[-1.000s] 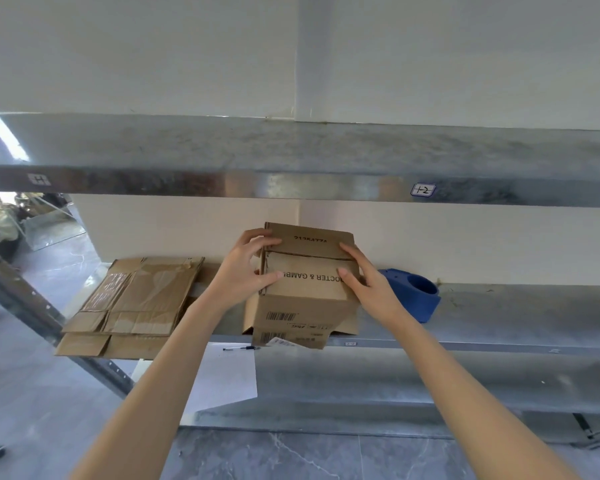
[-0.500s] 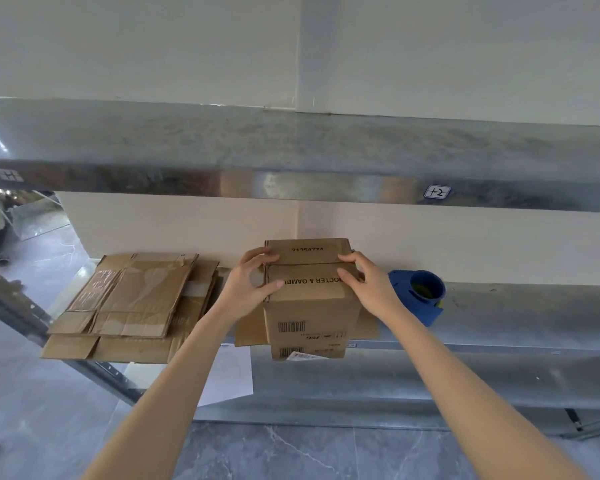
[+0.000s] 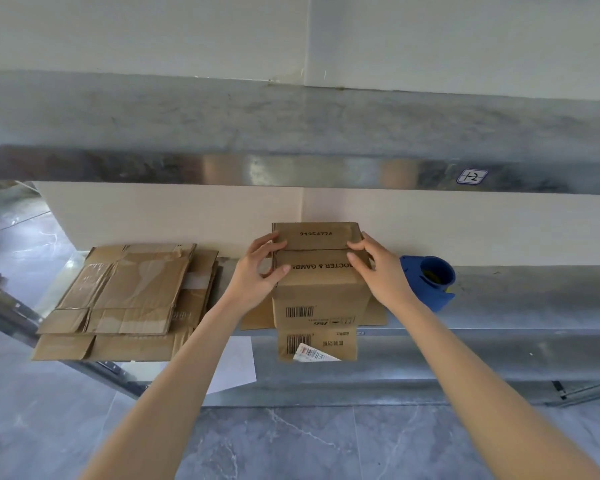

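So, the cardboard box (image 3: 321, 292) sits upright at the front edge of the metal shelf (image 3: 520, 306), roughly in the middle, with its lower flaps splayed out underneath and one hanging over the lip. The left hand (image 3: 257, 275) grips the left side of the box top, fingers curled over the far flap (image 3: 314, 235) and thumb lying on the near flap (image 3: 321, 268). The right hand (image 3: 378, 271) mirrors it on the right, fingers hooked over the far flap's corner. It looks like the person is closing those two flaps to get a flat seam. To do it well, they'd want to square the sides first, since the loose flaps below probably let the box rack. Then press both flaps level so the edges meet along the middle, no gap, no overlap. After that, one hand could pin the seam while the other goes for the blue tape dispenser (image 3: 428, 282), just beside the box on the right. A stack of flattened cartons (image 3: 129, 299) lies off to the left, apart from the box.
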`<state>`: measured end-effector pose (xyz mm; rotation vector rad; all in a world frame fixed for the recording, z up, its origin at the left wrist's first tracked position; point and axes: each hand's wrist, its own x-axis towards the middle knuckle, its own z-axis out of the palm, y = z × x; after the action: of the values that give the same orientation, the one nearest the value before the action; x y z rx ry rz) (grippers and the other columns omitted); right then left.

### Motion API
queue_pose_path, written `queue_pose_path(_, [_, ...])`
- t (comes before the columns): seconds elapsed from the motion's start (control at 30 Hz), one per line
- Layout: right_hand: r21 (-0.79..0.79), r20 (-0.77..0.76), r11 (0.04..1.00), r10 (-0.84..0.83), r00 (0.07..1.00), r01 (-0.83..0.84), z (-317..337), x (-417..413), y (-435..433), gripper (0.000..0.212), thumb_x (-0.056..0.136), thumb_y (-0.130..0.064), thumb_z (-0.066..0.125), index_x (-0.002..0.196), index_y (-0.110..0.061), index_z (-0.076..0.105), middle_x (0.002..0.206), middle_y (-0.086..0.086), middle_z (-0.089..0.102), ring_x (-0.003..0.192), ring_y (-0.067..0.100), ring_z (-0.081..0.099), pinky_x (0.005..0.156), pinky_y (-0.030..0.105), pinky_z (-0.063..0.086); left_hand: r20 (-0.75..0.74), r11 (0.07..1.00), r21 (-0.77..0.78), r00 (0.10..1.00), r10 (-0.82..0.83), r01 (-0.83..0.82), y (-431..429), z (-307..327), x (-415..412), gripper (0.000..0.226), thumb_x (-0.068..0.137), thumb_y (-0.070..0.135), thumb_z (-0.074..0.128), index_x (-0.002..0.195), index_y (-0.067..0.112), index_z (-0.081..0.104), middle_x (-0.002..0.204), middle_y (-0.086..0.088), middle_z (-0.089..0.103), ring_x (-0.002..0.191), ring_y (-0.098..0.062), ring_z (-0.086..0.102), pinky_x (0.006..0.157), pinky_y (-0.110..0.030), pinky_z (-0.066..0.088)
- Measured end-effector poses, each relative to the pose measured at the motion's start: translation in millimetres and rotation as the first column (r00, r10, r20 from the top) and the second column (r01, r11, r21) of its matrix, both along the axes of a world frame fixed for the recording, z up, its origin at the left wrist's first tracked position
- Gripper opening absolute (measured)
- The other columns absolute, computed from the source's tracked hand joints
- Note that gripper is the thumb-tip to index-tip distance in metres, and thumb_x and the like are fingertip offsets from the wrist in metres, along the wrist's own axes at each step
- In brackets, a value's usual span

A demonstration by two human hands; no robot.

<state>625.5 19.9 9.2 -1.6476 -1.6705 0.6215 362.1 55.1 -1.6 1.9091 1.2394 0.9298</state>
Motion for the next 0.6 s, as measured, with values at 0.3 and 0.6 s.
queue_pose_path(0.3, [0.114,0.286,0.991,0.034,0.958,-0.069,7,-19,-8,0.028,0.098,-0.034,0.057,0.125,-0.031,0.064,0.141,-0.016,0.051,0.138,0.009,0.035,0.085,0.028,0.049,-0.028,0.998,0.014,0.997,0.066,-0.065,-6,3,11,0.045,0.084,0.026,0.071,0.128,0.020,0.063,0.144,0.015,0.045,0.115,0.008,0.050,0.091,-0.038,0.054])
queue_pose_path(0.6, [0.099,0.468,0.990,0.045,0.882,-0.103,7,-17,-3,0.039,0.098,-0.044,0.053,0.136,-0.033,0.058,0.138,-0.011,0.051,0.129,0.016,0.039,0.088,0.034,0.049,-0.375,0.953,0.304,0.919,0.120,-0.001,-11,17,44,0.038,0.085,0.040,0.064,0.121,0.030,0.068,0.129,0.015,0.061,0.125,-0.015,0.049,0.114,-0.036,0.030])
